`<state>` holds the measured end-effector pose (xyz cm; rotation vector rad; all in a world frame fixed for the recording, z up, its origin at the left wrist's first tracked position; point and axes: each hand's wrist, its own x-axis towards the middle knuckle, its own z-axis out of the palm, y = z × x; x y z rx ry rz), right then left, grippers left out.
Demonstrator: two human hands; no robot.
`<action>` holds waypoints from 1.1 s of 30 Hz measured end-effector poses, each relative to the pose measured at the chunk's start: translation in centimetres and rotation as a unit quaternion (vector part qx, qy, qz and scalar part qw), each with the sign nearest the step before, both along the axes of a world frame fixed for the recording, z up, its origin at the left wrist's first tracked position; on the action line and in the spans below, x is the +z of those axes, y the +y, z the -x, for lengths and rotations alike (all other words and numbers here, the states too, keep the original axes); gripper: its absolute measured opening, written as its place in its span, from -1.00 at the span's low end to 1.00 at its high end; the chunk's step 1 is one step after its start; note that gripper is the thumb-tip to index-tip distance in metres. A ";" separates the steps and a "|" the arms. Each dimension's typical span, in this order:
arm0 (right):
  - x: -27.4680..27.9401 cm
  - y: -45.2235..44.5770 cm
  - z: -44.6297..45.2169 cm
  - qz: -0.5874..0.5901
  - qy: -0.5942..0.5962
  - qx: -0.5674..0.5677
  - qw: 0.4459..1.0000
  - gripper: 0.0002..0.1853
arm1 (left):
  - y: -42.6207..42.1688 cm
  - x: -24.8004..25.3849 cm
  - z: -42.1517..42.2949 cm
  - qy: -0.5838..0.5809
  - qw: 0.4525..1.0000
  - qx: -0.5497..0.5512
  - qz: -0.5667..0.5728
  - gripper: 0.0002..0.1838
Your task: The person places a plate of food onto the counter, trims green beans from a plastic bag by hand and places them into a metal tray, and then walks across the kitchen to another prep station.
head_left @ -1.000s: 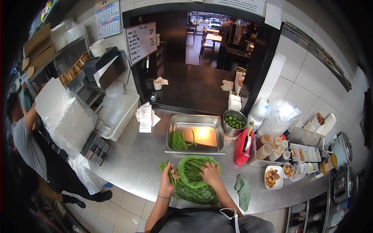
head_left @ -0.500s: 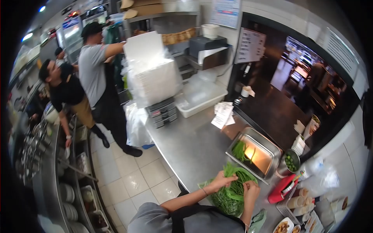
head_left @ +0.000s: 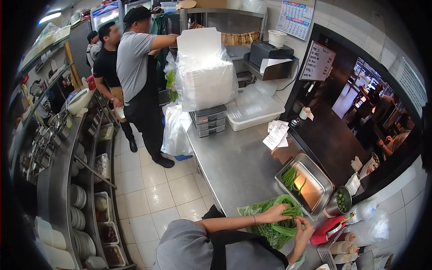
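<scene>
My left hand (head_left: 275, 213) is closed around a small bunch of green beans (head_left: 292, 210) above an open green plastic bag (head_left: 258, 208). Close beside it, my right hand (head_left: 304, 229) pinches the ends of the same beans, fingers curled. More greens show through the bag, which rests on the steel counter near my body. Just beyond my hands stands a steel tray (head_left: 320, 201), with several green beans (head_left: 291, 176) lying at its left end.
A steel pot of small green fruits (head_left: 341, 201) and a red container (head_left: 325, 230) stand on the right. Receipts (head_left: 276, 134), a white tub (head_left: 256, 118) and stacked takeaway boxes (head_left: 207, 81) sit farther back. Co-workers (head_left: 139, 67) stand at the far left.
My view has shifted, so the counter appears farther right and lower. My hands stay together over the bag, the beans still between them. A co-worker who was bending at the left now stands upright.
</scene>
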<state>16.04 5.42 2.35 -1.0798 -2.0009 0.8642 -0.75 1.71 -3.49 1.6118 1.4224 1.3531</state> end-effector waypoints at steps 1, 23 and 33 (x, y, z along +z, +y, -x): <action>-0.1 0.1 -0.1 -0.012 -0.009 -0.028 1.000 -0.91 | -0.1 -0.2 -0.2 0.010 0.999 0.023 -0.025 -0.63; -4.9 0.7 1.9 0.058 0.176 -0.033 0.982 -0.92 | -0.3 0.9 2.6 -0.494 0.859 0.048 0.130 -0.76; -6.8 2.7 1.9 0.332 0.581 -0.105 0.736 -0.87 | -1.5 4.1 0.6 -0.257 0.959 0.094 -0.071 -0.90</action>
